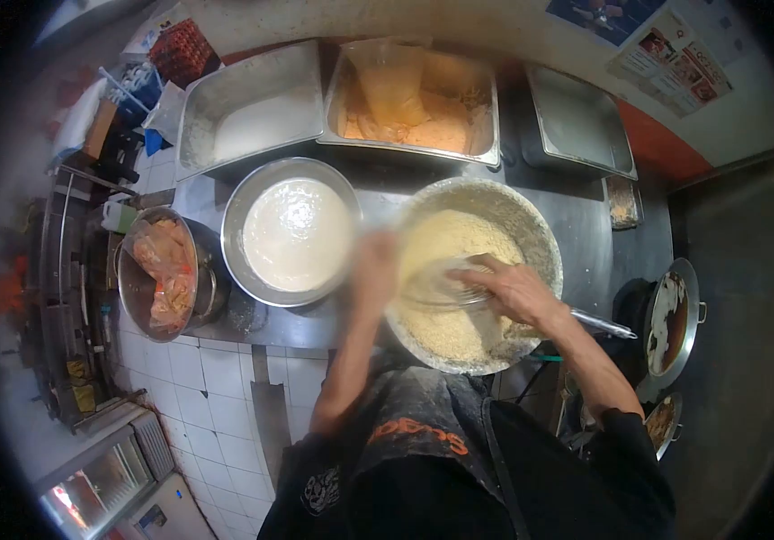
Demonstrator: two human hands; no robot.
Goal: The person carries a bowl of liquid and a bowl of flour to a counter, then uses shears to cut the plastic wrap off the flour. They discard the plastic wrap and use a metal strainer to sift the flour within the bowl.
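Note:
My left hand [375,261] is smeared by motion between the bowl of white batter [301,234] and the large bowl of pale yellow flour or crumbs [552,270]. Its fingers cannot be made out. Over the yellow flour [454,337], my right hand [514,290] is closed on the edge of a round, see-through, bowl-like thing [436,286]. Blur hides whether that is a strainer or a plastic bowl. A metal handle [604,324] sticks out to the right past my right wrist; whether it joins the round thing is hidden.
Along the wall stand a steel pan of white powder [265,126], a pan of orange mix [445,121] with a clear container [389,81], and another steel pan [580,121]. A pot with bagged raw meat [166,270] is at left, a wok [672,324] at right.

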